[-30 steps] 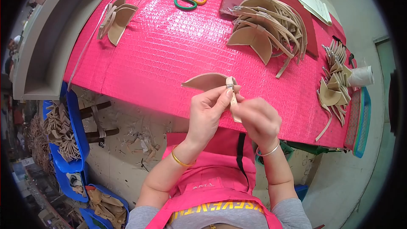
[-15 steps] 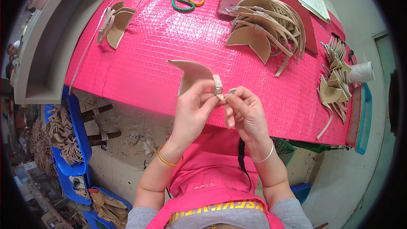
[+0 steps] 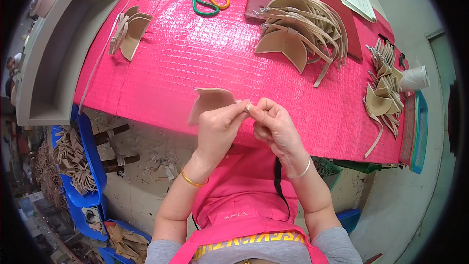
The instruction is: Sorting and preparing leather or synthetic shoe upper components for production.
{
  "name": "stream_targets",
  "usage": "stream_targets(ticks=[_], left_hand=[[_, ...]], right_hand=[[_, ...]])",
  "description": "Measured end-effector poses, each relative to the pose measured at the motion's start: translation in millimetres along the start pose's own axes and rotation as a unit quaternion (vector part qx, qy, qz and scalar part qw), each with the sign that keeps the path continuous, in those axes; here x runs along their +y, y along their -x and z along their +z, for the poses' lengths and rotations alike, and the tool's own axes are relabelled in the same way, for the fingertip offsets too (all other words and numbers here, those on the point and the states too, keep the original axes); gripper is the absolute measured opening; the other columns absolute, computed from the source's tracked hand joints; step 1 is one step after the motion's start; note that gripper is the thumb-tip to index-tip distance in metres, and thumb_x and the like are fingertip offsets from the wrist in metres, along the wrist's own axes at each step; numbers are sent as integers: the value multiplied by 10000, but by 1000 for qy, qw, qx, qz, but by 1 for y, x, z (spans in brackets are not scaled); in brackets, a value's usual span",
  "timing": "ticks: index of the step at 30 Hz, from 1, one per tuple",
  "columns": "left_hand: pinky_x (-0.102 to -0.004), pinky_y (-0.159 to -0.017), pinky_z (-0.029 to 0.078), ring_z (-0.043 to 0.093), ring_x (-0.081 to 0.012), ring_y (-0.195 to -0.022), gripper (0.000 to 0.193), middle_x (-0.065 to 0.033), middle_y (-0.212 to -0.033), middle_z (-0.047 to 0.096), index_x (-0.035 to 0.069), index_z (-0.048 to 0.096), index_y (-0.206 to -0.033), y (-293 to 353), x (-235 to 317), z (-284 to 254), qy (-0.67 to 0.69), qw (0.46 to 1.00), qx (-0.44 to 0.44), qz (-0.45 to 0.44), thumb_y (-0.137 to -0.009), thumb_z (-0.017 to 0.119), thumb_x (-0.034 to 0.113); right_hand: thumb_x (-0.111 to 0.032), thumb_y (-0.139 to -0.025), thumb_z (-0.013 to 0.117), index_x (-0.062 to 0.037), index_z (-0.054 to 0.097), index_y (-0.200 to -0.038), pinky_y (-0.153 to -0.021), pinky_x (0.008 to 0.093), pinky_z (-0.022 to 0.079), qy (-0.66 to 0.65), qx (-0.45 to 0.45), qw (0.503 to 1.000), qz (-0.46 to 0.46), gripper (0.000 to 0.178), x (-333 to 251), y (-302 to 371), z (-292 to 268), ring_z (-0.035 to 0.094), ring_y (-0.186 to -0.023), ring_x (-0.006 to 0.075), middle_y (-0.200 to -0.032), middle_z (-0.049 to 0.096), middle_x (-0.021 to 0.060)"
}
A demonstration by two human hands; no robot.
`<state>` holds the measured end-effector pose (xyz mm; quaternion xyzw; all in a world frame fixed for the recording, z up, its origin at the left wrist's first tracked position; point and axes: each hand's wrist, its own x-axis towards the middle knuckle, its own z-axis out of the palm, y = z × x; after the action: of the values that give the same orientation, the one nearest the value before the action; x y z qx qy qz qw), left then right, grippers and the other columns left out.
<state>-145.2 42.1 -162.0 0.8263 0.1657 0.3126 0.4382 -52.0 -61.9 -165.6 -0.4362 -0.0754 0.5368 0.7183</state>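
Note:
Over the near edge of the pink table (image 3: 161,73) I hold a beige shoe upper piece (image 3: 210,101), a curved leather-like panel with a narrow strap. My left hand (image 3: 217,129) pinches its strap, and the panel sticks out beyond the knuckles. Against those fingertips, my right hand (image 3: 277,126) is closed in a pinch on the small pale strap end (image 3: 248,107). The fingers hide most of that end, including any buckle there. Thumbs and forefingers of both hands meet at this spot.
Similar strapped pieces are stacked on a dark red board (image 3: 254,0), with another pile (image 3: 383,100) at right and a few (image 3: 129,34) at left. Scissors (image 3: 207,5) lie at the back. A white roll (image 3: 414,78) stands right; blue bins (image 3: 93,166) sit below left.
My hands have drawn tighter together on the strap end, and the fingers now cover the metal fitting seen before. The panel has tipped and dropped slightly toward me.

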Motion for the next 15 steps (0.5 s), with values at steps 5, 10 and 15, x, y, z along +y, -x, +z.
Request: stream_targets(ticks=[5, 10, 15], left_hand=[[-283, -520, 457, 603, -234, -583, 139, -159, -685, 596, -2, 616, -851, -2, 0, -1, 7, 999, 6, -49, -713, 609, 11], [-304, -476, 418, 563, -244, -518, 130, -151, -618, 564, 25, 619, -843, 1, -8, -8, -19, 998, -34, -43, -717, 620, 57], [-309, -528, 441, 577, -256, -573, 182, -137, -636, 579, 25, 616, -880, -15, -8, -24, -77, 996, -39, -22, -713, 627, 95]], right_hand=[[-150, -782, 608, -49, 578, -932, -525, 182, 349, 152, 58, 971, -175, 183, 2, -19, 5, 447, -587, 52, -652, 471, -9], [-109, -776, 601, -2, 619, -901, -665, 217, 387, 214, -47, 967, -128, 166, -10, -40, 3, 501, -698, 93, -767, 544, 1], [-105, -781, 593, 10, 610, -911, -689, 206, 396, 102, 23, 990, -99, 175, -12, -74, 6, 515, -731, 84, -807, 600, 31]])
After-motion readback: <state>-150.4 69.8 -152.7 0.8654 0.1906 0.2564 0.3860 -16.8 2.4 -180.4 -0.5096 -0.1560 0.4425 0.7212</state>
